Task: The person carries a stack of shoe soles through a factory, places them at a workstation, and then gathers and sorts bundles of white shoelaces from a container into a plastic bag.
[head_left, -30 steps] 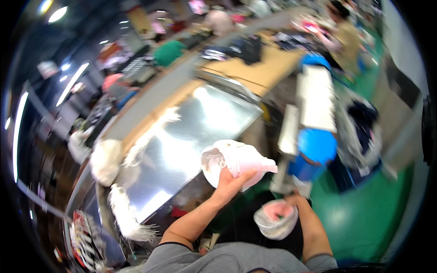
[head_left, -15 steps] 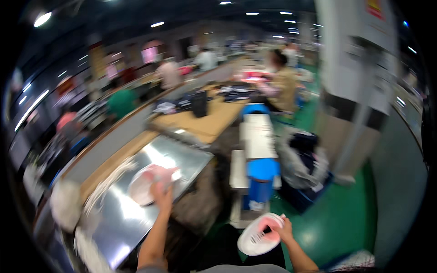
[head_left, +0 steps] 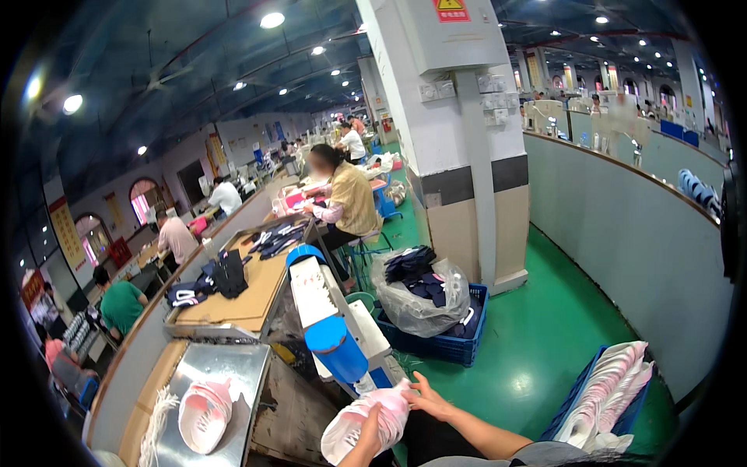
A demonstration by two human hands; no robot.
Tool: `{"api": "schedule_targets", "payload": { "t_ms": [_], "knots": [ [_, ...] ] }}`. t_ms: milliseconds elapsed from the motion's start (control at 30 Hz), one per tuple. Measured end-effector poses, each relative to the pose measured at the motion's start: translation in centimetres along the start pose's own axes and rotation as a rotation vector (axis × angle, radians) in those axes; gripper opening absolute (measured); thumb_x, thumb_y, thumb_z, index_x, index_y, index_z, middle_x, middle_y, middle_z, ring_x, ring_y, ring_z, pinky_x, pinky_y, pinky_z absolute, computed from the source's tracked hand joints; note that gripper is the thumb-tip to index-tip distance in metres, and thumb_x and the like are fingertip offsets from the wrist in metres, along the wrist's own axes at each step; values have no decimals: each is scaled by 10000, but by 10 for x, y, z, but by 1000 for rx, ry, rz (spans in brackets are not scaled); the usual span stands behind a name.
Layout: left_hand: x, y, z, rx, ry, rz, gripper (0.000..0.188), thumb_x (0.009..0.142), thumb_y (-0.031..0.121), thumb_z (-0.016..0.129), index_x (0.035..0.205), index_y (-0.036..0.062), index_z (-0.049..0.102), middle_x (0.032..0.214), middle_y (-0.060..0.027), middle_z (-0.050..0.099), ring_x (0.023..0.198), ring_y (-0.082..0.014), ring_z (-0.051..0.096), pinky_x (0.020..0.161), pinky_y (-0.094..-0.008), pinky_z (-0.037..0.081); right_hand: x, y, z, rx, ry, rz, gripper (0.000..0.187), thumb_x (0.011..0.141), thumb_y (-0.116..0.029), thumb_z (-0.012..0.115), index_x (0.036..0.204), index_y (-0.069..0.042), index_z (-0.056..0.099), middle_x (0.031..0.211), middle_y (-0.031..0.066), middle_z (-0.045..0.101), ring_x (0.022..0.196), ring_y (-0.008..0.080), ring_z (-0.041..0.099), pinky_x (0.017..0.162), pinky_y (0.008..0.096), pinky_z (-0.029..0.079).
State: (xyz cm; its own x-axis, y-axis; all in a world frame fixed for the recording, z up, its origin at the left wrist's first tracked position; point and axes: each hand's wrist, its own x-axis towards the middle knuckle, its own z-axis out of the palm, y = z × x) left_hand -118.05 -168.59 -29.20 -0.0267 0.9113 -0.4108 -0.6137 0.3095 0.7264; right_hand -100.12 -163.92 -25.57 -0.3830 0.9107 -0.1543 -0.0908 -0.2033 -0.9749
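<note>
Several nested pink and white shoe uppers (head_left: 352, 424) are in front of my lap, with rows of lace holes showing. My left hand (head_left: 372, 437) is closed round their near side, thumb on top. At their pink heel end, my right hand (head_left: 426, 398) grips the edge between thumb and fingers. More pink and white shoe uppers (head_left: 206, 414) lie on the shiny metal tabletop (head_left: 226, 359) to the left. A bundle of white cords (head_left: 158, 426) lies beside them.
A white and blue machine (head_left: 336, 342) stands just ahead. Beyond it, a blue crate (head_left: 467, 350) holds a plastic bag of navy pieces. A blue basket (head_left: 554, 416) of shoe uppers sits right. A pillar (head_left: 455, 210) rises behind; a person in yellow (head_left: 354, 201) sits farther off.
The view has swung right. My left hand has left the shoe uppers on the metal tabletop and now holds the ones at my lap, together with my right hand.
</note>
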Motion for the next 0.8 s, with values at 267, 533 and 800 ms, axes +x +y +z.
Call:
{"api": "schedule_targets", "payload": {
  "t_ms": [267,533,800],
  "knots": [
    [-25,14,-23,250,13,45,551,888,335,575,1262,-40,427,1210,-150,530,1100,-248,531,948,-365,424,49,70,-17,445,-29,167,200,813,-163,639,939,-12,601,868,77,617,770,172,584,687,309,497],
    [4,73,-24,399,248,255,489,865,370,604,1174,3,513,1094,-49,570,1003,-145,536,891,-293,407,73,74,-1,-193,247,-166,176,816,-182,591,904,-30,579,811,89,619,766,175,583,683,302,458],
    [18,83,-25,517,197,137,548,852,346,605,1243,-11,464,1204,-81,528,1122,-180,488,943,-305,376,64,29,44,-357,95,-51,307,800,-315,652,946,-53,588,858,117,649,811,238,627,725,350,471]
  ]
}}
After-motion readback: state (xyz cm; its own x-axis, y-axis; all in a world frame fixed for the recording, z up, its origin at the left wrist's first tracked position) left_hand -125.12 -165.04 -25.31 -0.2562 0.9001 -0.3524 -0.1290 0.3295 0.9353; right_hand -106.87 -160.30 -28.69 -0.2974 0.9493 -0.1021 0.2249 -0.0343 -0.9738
